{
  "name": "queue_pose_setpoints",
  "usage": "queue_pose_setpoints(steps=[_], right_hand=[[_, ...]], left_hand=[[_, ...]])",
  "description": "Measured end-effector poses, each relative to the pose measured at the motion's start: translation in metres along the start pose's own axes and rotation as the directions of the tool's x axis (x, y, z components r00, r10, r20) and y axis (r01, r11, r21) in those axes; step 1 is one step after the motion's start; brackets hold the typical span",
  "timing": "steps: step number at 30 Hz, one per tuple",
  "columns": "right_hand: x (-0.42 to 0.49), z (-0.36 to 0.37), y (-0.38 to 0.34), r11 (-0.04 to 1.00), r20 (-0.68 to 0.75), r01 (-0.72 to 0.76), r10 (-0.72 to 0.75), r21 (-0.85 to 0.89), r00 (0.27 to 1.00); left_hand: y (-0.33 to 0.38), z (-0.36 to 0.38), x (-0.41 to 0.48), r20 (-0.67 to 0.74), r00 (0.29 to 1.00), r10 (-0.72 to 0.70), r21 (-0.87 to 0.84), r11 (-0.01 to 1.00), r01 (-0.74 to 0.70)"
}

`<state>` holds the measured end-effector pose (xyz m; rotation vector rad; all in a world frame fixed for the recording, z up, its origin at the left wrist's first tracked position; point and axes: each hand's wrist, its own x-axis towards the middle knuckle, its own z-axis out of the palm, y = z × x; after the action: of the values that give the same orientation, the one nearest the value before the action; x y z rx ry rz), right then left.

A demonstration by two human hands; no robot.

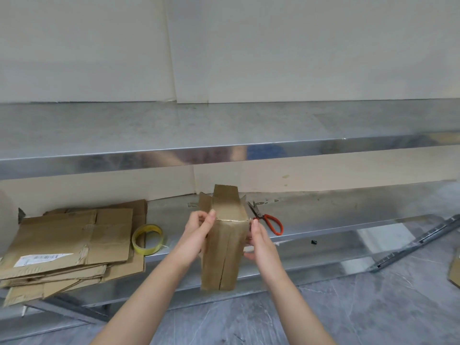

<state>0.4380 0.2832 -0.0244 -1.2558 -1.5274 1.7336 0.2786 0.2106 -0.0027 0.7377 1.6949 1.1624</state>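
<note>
Brown cardboard box point(224, 247) is standing up tall in the air, just in front of the low metal shelf point(323, 207). Left grip point(199, 227) is pinching its left side, and right grip point(258, 235) is holding its right side. Red scissors point(268, 219) and yellow tape roll point(148, 239) are lying on the shelf nearby.

One box point(225, 245), one tape roll point(146, 249), one pair of scissors point(260, 215) and perhaps four flat cartons point(74, 240) are showing here.
</note>
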Motion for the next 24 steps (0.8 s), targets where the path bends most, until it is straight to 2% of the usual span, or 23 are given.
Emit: queue_pose_setpoints(steps=[4,9,11,15,18,21,24], right_hand=[[-0.006,-0.009,-0.022,0.988,-0.031,0.155,-0.156,-0.009,0.987],[-0.008,-0.021,-0.037,0.971,0.048,0.238,-0.238,0.012,0.97],[-0.003,-0.024,-0.031,0.964,0.078,0.266,-0.265,-0.004,0.961],[0.006,-0.019,-0.001,0.94,0.167,0.309,-0.285,-0.142,0.944],[0.018,-0.006,0.029,0.925,0.108,0.283,-0.264,-0.252,0.959],[0.029,0.007,0.056,0.943,0.091,0.198,-0.18,-0.269,0.979],[0.035,0.016,0.075,0.94,0.063,0.167,-0.155,-0.297,0.986]], left_hand=[[0.02,0.003,-0.001,-0.074,0.995,0.061,-0.005,0.998,-0.061],[0.021,-0.002,-0.01,0.045,0.966,0.255,-0.151,0.958,-0.246],[0.01,-0.003,-0.011,0.094,0.95,0.296,-0.17,0.946,-0.278],[-0.025,-0.005,-0.002,0.114,0.964,0.239,-0.164,0.962,-0.219],[-0.049,-0.005,0.012,0.042,0.979,0.201,-0.199,0.962,-0.189],[-0.072,-0.004,0.024,-0.033,0.993,0.115,-0.18,0.976,-0.119],[-0.091,-0.005,0.03,0.059,0.991,0.12,-0.066,0.991,-0.116]])
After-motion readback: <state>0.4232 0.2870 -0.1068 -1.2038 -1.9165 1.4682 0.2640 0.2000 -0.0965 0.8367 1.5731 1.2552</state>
